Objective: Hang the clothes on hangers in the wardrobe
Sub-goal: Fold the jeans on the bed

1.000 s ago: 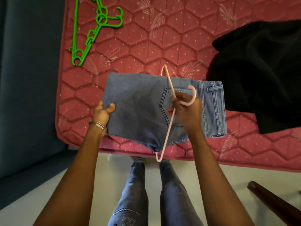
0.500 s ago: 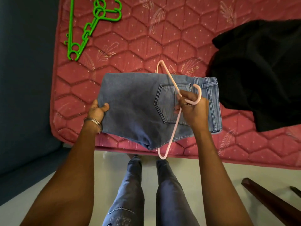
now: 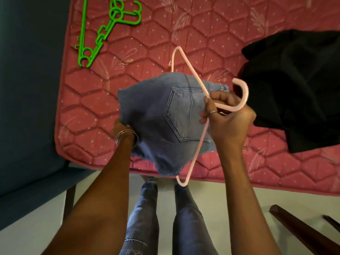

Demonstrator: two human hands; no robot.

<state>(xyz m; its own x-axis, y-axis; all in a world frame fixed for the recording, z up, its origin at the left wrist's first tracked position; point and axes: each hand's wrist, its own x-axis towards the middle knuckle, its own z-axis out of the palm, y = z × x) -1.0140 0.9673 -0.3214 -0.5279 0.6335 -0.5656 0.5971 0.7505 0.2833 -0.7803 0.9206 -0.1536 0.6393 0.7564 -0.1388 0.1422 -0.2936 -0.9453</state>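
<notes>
Left hand [image 3: 122, 130] mostly behind jeans [image 3: 165, 124]

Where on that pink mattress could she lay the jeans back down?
The widest bare patch of mattress lies between the green hangers at the far left and the black garment on the right. A smaller bare patch sits near the left edge, below the green hangers. The right side is crowded by the black garment.

Folded blue denim jeans [image 3: 161, 122], back pocket facing up, held above the near edge of the mattress, draped through a pale pink hanger [image 3: 199, 140] standing on end, hook to the right. Green hangers [image 3: 103, 30] lie flat, far left; black garment [image 3: 298, 85] lies crumpled, right
</notes>
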